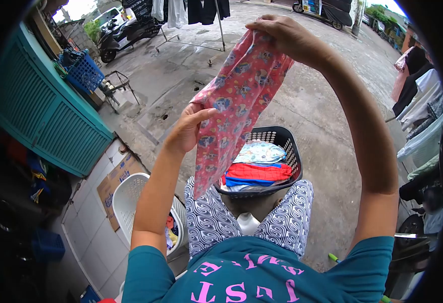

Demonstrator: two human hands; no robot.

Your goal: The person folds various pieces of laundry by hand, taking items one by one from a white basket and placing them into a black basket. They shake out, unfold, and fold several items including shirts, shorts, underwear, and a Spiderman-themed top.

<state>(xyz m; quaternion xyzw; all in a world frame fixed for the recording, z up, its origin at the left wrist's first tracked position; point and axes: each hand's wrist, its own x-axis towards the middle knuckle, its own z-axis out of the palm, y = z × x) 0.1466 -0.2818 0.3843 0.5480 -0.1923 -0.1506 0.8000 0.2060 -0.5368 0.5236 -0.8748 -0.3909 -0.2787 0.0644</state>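
A pink garment (239,96) with a cartoon print hangs stretched between my hands; its exact kind is hard to tell. High up, my right hand (284,38) pinches its top end. My left hand (190,127) grips its left edge lower down, thumb lying over the cloth. The lower end tapers down over my left thigh. Behind and below it, a dark plastic basket (296,151) stands in front of my knees. In it lie a red and blue folded garment (262,172) and a light blue patterned one (262,152), partly hidden by the pink cloth.
A white laundry basket (130,194) with some clothes stands at my left beside flattened cardboard (111,187). A blue basket (85,72) sits by the teal shutters (50,108). Clothes hang on racks ahead and at right (423,96). A motorcycle (125,38) is parked beyond.
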